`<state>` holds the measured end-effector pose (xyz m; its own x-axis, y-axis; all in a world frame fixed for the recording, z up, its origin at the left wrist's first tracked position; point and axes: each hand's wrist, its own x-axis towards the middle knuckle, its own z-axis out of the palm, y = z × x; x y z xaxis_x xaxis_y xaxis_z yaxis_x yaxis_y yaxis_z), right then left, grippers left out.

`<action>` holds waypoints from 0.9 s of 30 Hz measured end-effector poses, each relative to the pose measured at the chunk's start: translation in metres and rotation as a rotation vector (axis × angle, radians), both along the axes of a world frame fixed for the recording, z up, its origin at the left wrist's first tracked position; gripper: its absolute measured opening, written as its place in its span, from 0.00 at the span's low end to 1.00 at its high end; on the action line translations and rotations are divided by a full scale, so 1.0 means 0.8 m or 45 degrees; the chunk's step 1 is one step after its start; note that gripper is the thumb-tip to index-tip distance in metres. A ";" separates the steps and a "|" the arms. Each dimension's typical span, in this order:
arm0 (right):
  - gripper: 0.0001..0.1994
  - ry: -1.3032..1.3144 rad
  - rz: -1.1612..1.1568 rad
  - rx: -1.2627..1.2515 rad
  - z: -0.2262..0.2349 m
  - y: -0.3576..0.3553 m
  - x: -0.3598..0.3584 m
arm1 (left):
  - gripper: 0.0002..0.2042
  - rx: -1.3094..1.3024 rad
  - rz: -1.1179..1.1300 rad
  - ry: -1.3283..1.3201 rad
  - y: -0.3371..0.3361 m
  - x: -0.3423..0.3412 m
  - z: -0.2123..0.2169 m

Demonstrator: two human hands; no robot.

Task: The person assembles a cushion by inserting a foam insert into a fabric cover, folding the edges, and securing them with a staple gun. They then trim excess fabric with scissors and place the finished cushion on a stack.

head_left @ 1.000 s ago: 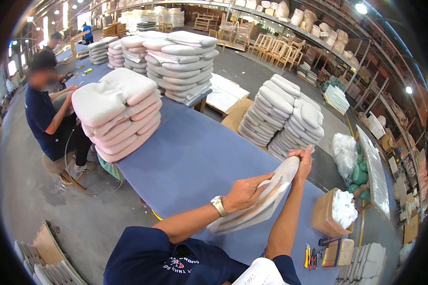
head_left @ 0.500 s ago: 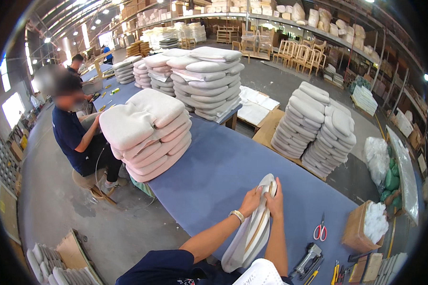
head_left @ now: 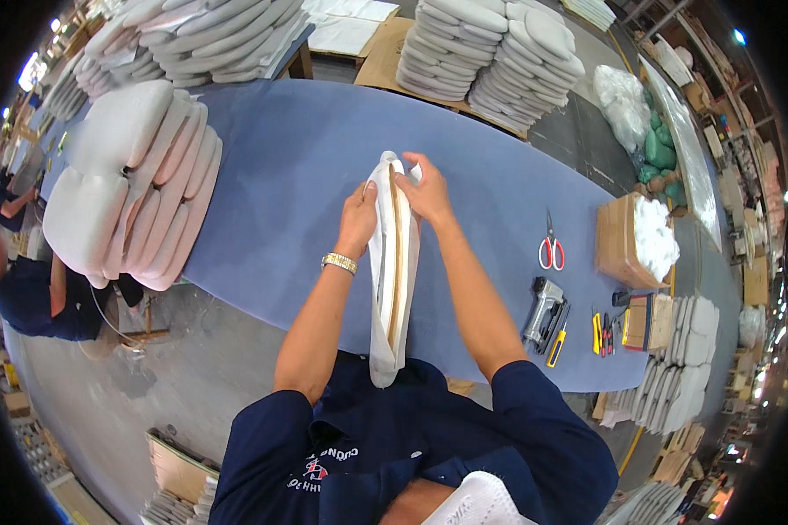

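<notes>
A pale grey seat cushion [head_left: 385,297] stands on edge between my hands, its near end against my shirt. Its narrow opening shows white padding and a tan board edge running lengthwise. Along the left side of the far end, my left hand [head_left: 358,216] is closed on the fabric, with a gold watch on that wrist. My right hand [head_left: 425,190] grips the cover's edge on the other side, thumb near the opening and fingers curled over the far end. Underneath is a blue-covered table [head_left: 280,166].
Stacked cushions [head_left: 131,175] stand on the left, with a seated person [head_left: 44,297] beyond the edge. To the right lie red-handled scissors [head_left: 550,252], a staple gun [head_left: 545,308], a yellow cutter [head_left: 557,347] and small tools. A carton [head_left: 617,241] holds white stuffing. More cushion stacks [head_left: 455,44] stand behind.
My view has tilted down and swung right. The cushion, slanted before, now stands straighter in front of me. My right fingers have shifted round the cushion's far end.
</notes>
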<state>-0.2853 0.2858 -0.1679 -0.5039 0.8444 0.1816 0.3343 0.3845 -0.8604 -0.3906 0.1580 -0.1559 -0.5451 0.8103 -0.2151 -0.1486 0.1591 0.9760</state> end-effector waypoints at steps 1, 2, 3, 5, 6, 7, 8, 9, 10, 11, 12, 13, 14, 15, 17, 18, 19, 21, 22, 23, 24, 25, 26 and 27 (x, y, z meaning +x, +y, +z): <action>0.24 0.034 0.044 0.063 0.004 0.006 -0.007 | 0.23 -0.006 0.007 0.043 0.001 0.000 -0.002; 0.18 0.023 0.024 0.068 0.008 0.011 -0.014 | 0.23 0.023 0.008 0.053 0.006 -0.001 -0.016; 0.15 -0.006 0.056 0.087 0.013 0.020 -0.017 | 0.23 -0.012 -0.013 0.097 0.011 0.000 -0.013; 0.10 -0.058 0.132 0.116 0.012 0.040 -0.023 | 0.23 -0.093 -0.045 0.191 0.017 0.003 -0.002; 0.06 -0.046 0.092 0.087 0.009 0.042 -0.029 | 0.23 -0.120 -0.006 0.261 0.019 0.006 -0.003; 0.07 -0.007 0.104 0.095 0.006 0.045 -0.031 | 0.22 -0.082 0.025 0.318 0.024 0.004 -0.003; 0.07 0.031 0.114 0.103 0.004 0.047 -0.032 | 0.22 -0.045 0.055 0.376 0.030 0.003 -0.002; 0.07 0.068 0.126 0.111 0.002 0.049 -0.032 | 0.22 -0.008 0.086 0.432 0.036 0.002 0.002; 0.07 0.132 0.074 0.054 -0.006 0.049 -0.034 | 0.21 -0.065 0.078 0.423 0.041 -0.001 0.007; 0.07 0.195 0.019 -0.003 -0.015 0.048 -0.037 | 0.21 -0.122 0.068 0.414 0.049 -0.005 0.014; 0.07 0.267 -0.035 -0.059 -0.023 0.048 -0.043 | 0.20 -0.177 0.060 0.414 0.057 -0.011 0.016; 0.07 0.304 -0.065 -0.143 -0.029 0.050 -0.045 | 0.20 -0.179 0.092 0.392 0.063 -0.012 0.014; 0.07 0.340 -0.097 -0.226 -0.035 0.052 -0.047 | 0.20 -0.181 0.121 0.371 0.069 -0.009 0.012; 0.08 0.386 -0.136 -0.315 -0.039 0.053 -0.052 | 0.19 -0.186 0.145 0.362 0.075 -0.009 0.007; 0.09 0.392 -0.122 -0.412 -0.032 0.052 -0.065 | 0.20 -0.081 0.230 0.389 0.084 -0.006 -0.008; 0.10 0.353 -0.108 -0.451 -0.026 0.057 -0.067 | 0.20 -0.005 0.253 0.401 0.090 -0.004 -0.013; 0.10 0.309 -0.087 -0.484 -0.020 0.064 -0.067 | 0.21 0.076 0.283 0.410 0.098 -0.004 -0.019; 0.11 0.256 -0.094 -0.504 -0.003 0.075 -0.054 | 0.24 0.245 0.191 -0.071 0.113 -0.016 -0.034; 0.11 0.225 -0.097 -0.504 0.003 0.081 -0.047 | 0.24 0.315 0.142 -0.320 0.120 -0.031 -0.041; 0.12 0.253 -0.109 -0.496 0.005 0.081 -0.043 | 0.25 0.383 0.089 -0.569 0.130 -0.045 -0.049; 0.12 0.271 -0.120 -0.485 0.008 0.073 -0.039 | 0.25 0.410 0.060 -0.403 0.145 -0.054 -0.072; 0.13 0.286 -0.142 -0.473 0.003 0.070 -0.034 | 0.25 0.365 -0.107 -0.403 0.159 -0.061 -0.077; 0.12 0.366 -0.148 -0.413 -0.007 0.068 -0.033 | 0.26 0.321 -0.275 -0.401 0.172 -0.067 -0.081; 0.10 0.445 -0.154 -0.350 -0.013 0.067 -0.034 | 0.27 0.281 -0.447 -0.397 0.185 -0.069 -0.083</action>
